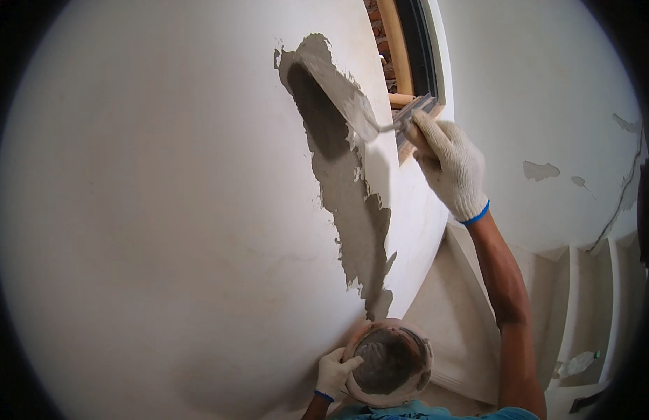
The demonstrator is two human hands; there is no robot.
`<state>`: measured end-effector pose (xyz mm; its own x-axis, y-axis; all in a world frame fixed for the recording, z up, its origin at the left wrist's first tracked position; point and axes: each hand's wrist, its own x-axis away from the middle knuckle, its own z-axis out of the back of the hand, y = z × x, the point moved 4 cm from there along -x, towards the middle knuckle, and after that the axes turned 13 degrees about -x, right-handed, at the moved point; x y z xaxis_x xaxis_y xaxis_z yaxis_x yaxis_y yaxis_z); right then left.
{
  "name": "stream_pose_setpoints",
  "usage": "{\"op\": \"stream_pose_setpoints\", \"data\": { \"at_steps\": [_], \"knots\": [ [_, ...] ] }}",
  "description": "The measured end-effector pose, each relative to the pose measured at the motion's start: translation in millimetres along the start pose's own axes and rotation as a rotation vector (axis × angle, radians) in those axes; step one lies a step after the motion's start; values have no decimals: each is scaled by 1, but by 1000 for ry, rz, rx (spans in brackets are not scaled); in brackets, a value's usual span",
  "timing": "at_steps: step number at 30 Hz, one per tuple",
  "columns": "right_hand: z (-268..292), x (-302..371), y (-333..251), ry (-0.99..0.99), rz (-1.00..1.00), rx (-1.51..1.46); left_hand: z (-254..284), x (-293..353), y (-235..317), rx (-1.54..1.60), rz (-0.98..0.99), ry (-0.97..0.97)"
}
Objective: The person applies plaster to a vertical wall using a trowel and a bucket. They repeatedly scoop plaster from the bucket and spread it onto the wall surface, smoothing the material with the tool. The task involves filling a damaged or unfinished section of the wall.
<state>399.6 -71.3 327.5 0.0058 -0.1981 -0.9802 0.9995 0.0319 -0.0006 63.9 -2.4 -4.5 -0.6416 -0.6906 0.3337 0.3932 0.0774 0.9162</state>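
My right hand [448, 162], in a white knit glove with a blue cuff, is closed round the handle of a trowel [345, 98]. The trowel's long, smeared blade lies at or close to the upper part of a grey mortar patch [349, 210] on the white wall [177, 196]; whether it touches cannot be made out. A dark shadow falls on the patch beside the blade. Low down, my gloved left hand [335, 373] grips the rim of a round bowl [424, 371], its thumb over the edge. Grey mortar [384, 360] coats the inside of the bowl.
A window opening [398, 49] with a wooden frame and bricks behind is at upper right. White stairs [569, 301] descend at lower right, with a clear plastic bottle [578, 364] on a step. The right wall [534, 84] has grey patches and a crack.
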Motion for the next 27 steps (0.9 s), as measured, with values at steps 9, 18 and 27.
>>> {"op": "stream_pose_setpoints", "data": {
  "at_steps": [9, 18, 27],
  "knots": [
    [7, 6, 13, -200, 120, 227, 5, 1, -14, -3, -17, 51],
    [7, 19, 29, 13, -15, 48, 6, -2, -17, -108, -2, 63],
    [-11, 0, 34, 10, 43, 25, -3, 14, 11, 28, 14, 52]
  ]
}}
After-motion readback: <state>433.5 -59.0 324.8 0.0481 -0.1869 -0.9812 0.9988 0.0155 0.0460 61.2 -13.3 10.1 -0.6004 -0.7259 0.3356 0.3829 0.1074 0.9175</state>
